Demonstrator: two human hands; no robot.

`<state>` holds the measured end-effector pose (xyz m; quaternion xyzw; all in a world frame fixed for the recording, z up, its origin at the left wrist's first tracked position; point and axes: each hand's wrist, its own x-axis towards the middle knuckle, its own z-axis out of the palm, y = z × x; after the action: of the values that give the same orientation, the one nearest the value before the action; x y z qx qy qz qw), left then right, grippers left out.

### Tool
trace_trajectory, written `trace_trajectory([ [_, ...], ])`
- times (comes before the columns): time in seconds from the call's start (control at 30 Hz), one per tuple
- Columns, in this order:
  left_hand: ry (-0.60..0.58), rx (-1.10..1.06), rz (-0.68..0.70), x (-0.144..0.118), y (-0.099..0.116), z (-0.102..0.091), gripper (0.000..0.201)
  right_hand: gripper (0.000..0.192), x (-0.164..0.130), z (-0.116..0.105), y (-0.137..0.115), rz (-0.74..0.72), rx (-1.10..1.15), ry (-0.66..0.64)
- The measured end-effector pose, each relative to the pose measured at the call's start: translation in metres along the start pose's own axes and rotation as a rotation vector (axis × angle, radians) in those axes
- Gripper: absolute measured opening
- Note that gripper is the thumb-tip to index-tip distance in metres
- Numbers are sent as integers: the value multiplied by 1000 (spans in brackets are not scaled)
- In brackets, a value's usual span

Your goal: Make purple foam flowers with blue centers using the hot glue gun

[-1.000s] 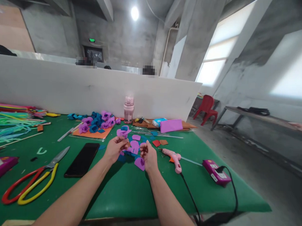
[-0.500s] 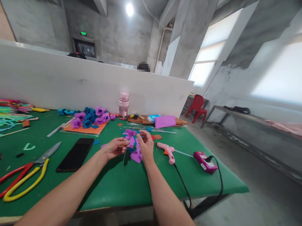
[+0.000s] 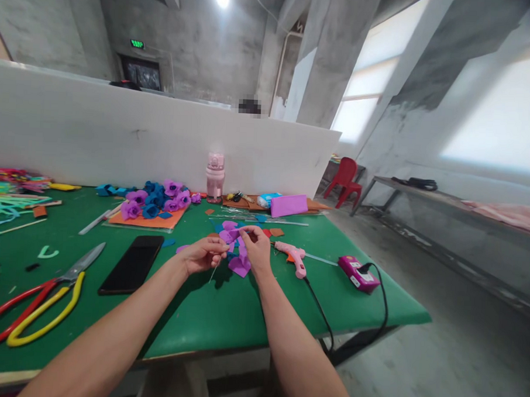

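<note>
A purple flower [image 3: 229, 234], petals apart, is held between my two hands above the green table. My left hand [image 3: 205, 256] is closed, thumb against fingers, on the flower's thin wire stem, whose end [image 3: 213, 273] pokes out below. My right hand [image 3: 258, 251] pinches a petal on the flower's right side with thumb and forefinger. Under and beside the hands lie loose purple petals [image 3: 240, 266] and some blue pieces, partly hidden by the fingers. To the right of my right hand a pink glue gun [image 3: 292, 255] rests on the table.
Red-and-yellow-handled scissors [image 3: 45, 300] and a black phone [image 3: 132, 265] lie left. Finished purple and blue flowers [image 3: 153, 203] sit on orange sheets behind. A pink bottle [image 3: 215, 179] stands by the white partition [image 3: 162, 129]. The glue gun's cord runs off the front edge near a purple power socket [image 3: 358, 274].
My right thumb and fingers have closed in onto the flower's petal. The flower and the wire stem have tilted slightly. The whole view has shifted a little.
</note>
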<state>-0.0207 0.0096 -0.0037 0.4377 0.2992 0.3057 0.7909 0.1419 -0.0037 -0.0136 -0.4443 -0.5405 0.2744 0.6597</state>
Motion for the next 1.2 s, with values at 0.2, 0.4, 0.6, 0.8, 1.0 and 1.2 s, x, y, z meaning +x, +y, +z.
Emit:
trace_trajectory([
  [0.2,188,65,181,0,1,5,27,29,2,-2,0,177,301,181],
  [0.4,478,204,520,1,1,19,33,29,-4,7,9,412,416,-17],
  [0.6,436,266,593,5,-4,22,27,23,-8,12,4,293,325,-192],
  [0.8,488,259,651,7,-4,18,24,15,-11,15,6,132,65,-271],
  [1.0,465,367,691,4,-3,22,21,12,-13,16,6,-91,-191,-167],
  [1.2,390,453,772,5,-6,23,15,12,-12,18,9,-144,-266,-89],
])
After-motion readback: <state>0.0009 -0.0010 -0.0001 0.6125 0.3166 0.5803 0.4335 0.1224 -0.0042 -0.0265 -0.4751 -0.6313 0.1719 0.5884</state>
